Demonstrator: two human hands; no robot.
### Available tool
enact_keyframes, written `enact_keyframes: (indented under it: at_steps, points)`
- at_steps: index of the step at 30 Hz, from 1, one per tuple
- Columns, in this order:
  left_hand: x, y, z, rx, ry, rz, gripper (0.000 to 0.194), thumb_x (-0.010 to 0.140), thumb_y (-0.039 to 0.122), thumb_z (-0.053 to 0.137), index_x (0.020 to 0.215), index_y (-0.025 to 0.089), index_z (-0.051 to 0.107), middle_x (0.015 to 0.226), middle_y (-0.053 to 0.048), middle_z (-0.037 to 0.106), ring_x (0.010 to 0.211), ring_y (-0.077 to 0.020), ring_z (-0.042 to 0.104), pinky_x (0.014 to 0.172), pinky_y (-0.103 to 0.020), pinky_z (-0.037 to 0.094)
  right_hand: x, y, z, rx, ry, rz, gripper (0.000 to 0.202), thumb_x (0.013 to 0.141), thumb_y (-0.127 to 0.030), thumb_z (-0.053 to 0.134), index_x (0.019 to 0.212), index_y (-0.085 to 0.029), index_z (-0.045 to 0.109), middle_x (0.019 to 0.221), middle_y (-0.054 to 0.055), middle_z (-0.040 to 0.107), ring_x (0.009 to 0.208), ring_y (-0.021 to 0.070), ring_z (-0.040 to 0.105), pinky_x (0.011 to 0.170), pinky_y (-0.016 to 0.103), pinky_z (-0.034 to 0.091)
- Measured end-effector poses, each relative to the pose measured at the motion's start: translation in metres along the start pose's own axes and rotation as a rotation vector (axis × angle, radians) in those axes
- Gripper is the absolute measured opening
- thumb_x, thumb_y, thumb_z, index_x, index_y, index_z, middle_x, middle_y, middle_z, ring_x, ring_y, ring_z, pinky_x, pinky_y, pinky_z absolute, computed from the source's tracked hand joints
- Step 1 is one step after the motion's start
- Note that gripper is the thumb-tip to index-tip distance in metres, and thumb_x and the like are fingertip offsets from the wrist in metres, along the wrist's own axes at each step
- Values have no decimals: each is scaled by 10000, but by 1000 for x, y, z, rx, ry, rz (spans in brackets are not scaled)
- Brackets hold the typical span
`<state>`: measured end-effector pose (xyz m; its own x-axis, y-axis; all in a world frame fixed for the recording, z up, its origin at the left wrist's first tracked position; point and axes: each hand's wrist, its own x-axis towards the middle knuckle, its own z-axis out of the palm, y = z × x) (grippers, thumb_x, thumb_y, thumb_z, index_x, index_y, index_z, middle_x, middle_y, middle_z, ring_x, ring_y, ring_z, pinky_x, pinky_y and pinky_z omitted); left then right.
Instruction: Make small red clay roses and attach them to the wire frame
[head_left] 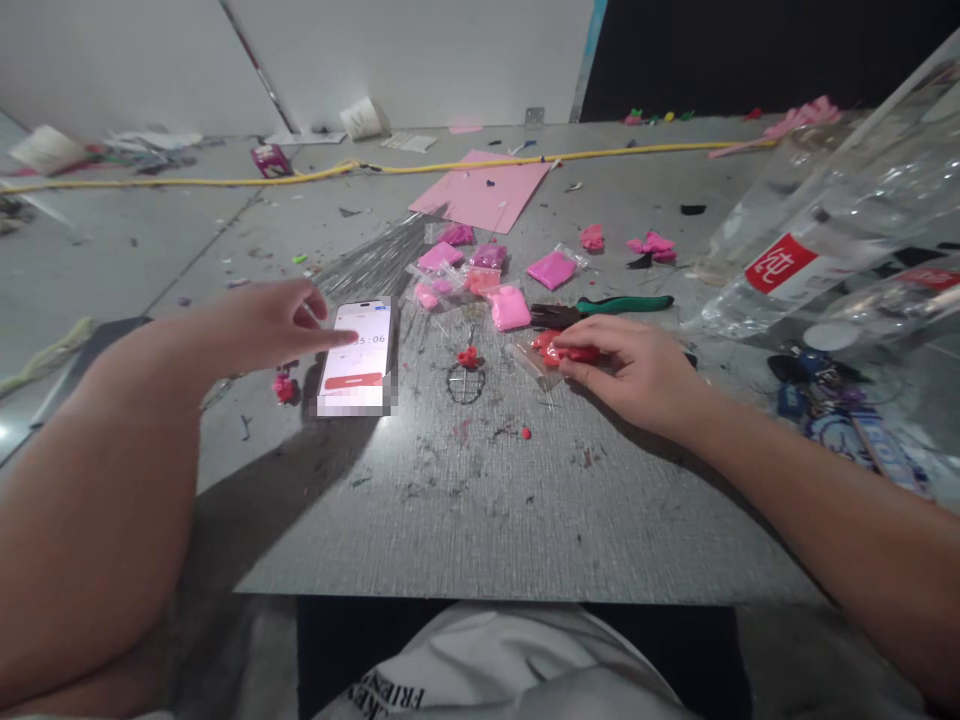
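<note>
My left hand [259, 325] hovers over a smartphone [358, 350], one finger stretched across its lit screen, the others loosely bent and holding nothing. I cannot tell whether the fingertip touches the glass. Large digits ending in 5:06 and a red button show on the screen. With its fingertips, my right hand [634, 370] pinches red modelling clay [551, 345] at a clear plastic bag [536, 360]. Between the hands lies a small dark wire ring [465, 383] topped with a red clay piece [467, 356]. Green-handled pliers [626, 304] lie just beyond my right fingers.
Several bags of pink clay [510, 308] lie behind the ring, near a bundle of thin wires [382, 260] and a pink sheet [487, 190]. A yellow cable [300, 178] crosses the back. Plastic bottles [787, 265] are at the right. A red crumb [526, 433] lies in front.
</note>
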<state>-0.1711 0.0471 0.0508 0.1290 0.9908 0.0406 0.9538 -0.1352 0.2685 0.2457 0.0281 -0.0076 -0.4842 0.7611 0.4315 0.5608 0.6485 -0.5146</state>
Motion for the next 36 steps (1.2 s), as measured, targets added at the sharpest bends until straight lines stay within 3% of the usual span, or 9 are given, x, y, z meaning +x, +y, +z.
enact_keyframes:
  at_steps: [3, 6, 10, 14, 17, 24, 28, 32, 36]
  points:
    - [-7, 35, -4, 91, 141, -58, 359, 898, 530, 713, 891, 178, 645, 748, -2, 688, 613, -129, 565, 558, -264, 380, 0, -1, -2, -10, -8, 0, 152, 943, -237, 680, 1056, -253, 780, 1057, 68, 786, 930, 241, 726, 812, 398, 560]
    - [-23, 78, 8, -136, 247, 170, 213, 927, 394, 687, 923, 194, 611, 775, 7, 664, 654, -127, 608, 608, -267, 458, 1, -5, -5, 13, -14, 4, 98, 928, -235, 701, 972, -263, 784, 961, 49, 795, 841, 232, 728, 753, 391, 554]
    - [-51, 128, 46, -117, 137, 564, 93, 948, 296, 627, 921, 208, 614, 837, -22, 679, 732, -164, 642, 668, -304, 479, 1, -14, -12, 45, -41, 2, 81, 921, -248, 716, 889, -264, 788, 892, 35, 805, 793, 225, 735, 721, 379, 549]
    - [-61, 150, 67, 45, 5, 712, 148, 986, 312, 555, 938, 203, 643, 924, -78, 672, 796, -219, 653, 644, -335, 456, -1, -16, -14, 32, -53, 21, 96, 932, -270, 704, 895, -266, 793, 838, 26, 803, 728, 212, 726, 682, 361, 547]
    - [-45, 128, 49, 21, 50, 516, 189, 977, 375, 590, 909, 203, 631, 913, -67, 640, 762, -199, 598, 663, -333, 438, -4, -14, -10, -4, -50, 2, 116, 964, -286, 672, 956, -246, 781, 919, 50, 810, 812, 226, 743, 742, 365, 554]
    - [7, 10, -2, 83, -194, 184, 346, 748, 454, 882, 889, 212, 677, 896, 15, 578, 686, -122, 465, 615, -239, 373, -2, -3, -2, 17, -33, 35, 231, 1003, -185, 540, 1133, -215, 729, 1049, 79, 783, 936, 235, 730, 855, 417, 570]
    - [6, 7, 7, 172, -241, 201, 347, 799, 440, 830, 962, 201, 639, 952, 0, 553, 778, -147, 495, 671, -230, 401, -1, 1, -3, 30, 81, 113, 250, 1000, -171, 518, 1136, -212, 723, 1099, 98, 768, 933, 236, 739, 847, 442, 605]
    - [3, 19, 9, 193, -134, 280, 428, 696, 449, 906, 887, 196, 618, 910, 1, 530, 787, -151, 470, 664, -223, 387, -2, 2, 0, 228, 95, 268, 214, 1009, -239, 549, 1140, -181, 708, 1052, 111, 768, 853, 217, 771, 780, 405, 655]
    - [7, 11, -3, 94, -13, 207, 318, 902, 471, 735, 888, 177, 613, 858, 4, 596, 753, -127, 484, 656, -228, 382, -2, 0, 3, 396, 99, 374, 249, 973, -349, 656, 1130, -161, 701, 940, 99, 781, 742, 201, 775, 715, 371, 679]
